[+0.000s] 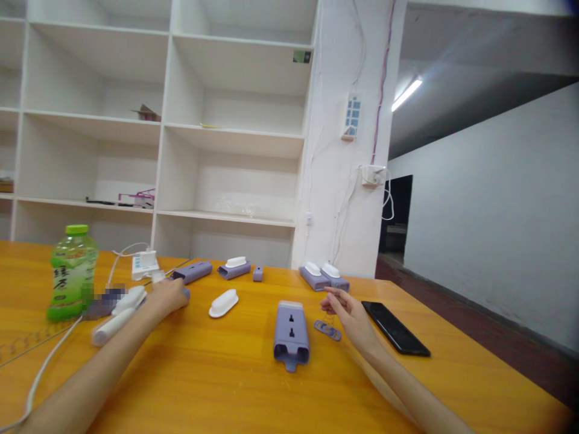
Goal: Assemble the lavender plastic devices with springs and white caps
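Left grip (169, 296) closed over a small lilac plastic piece (185, 293) on the orange tabletop (203, 374); right grip (348, 310) pinching a thin wire spring (329, 312). Likely light, springy, easily bent; best pinched at its ends.

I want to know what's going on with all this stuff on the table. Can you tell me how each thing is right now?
Green tea bottle: upright, cap on.
Big purple housing: lying flat, sockets facing up.
White cap: loose on the table.
Black phone: flat, screen dark.
Small purple plate: flat, beside the right hand.
Left hand: resting on a purple part.
Right hand: raised, fingers pinching something too thin to identify.
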A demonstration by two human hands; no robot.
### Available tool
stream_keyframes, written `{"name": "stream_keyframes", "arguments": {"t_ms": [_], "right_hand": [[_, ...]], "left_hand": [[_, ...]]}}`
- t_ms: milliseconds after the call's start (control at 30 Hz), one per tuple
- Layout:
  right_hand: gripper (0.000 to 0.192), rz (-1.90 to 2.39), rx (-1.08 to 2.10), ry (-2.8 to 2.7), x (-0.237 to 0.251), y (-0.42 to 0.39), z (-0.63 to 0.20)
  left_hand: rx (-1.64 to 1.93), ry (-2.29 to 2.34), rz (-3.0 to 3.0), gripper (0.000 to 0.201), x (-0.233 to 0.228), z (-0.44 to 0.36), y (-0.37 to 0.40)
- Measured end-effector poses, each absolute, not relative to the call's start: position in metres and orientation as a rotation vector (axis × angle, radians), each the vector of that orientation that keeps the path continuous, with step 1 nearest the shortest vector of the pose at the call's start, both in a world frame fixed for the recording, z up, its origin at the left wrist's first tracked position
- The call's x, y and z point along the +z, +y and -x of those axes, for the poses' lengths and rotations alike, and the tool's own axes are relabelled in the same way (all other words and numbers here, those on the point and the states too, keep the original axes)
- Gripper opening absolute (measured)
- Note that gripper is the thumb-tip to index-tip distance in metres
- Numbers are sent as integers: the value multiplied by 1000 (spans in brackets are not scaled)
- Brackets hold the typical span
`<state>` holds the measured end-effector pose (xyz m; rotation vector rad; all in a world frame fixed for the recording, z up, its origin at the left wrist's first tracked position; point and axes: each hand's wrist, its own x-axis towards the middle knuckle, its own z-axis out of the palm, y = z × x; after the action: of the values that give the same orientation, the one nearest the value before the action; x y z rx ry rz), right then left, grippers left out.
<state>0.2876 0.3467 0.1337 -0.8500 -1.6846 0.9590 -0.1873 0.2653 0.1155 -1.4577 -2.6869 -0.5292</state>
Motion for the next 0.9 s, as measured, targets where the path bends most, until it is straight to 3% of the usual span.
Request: {"name": "stream_keyframes", "arguments": {"t_ms": [133,333,667,800,900], "right_hand": [[63,832,1008,-1664,135,351,-291],[66,813,1045,-1629,135,360,-299],[61,802,991,-1606,137,348,-287],[67,782,1053,-1617,158,329,-281],[65,741,1277,-1659,177,305,-271]], "left_hand": [[-516,-2657,1490,39,125,183,263],[-751,-2501,1495,66,157,145,264],[-2603,-1848,2113,50,187,28,241],[-3299,-1554,2035,33,181,2,234],[-3624,-1500,1765,24,173,-10,232]]}}
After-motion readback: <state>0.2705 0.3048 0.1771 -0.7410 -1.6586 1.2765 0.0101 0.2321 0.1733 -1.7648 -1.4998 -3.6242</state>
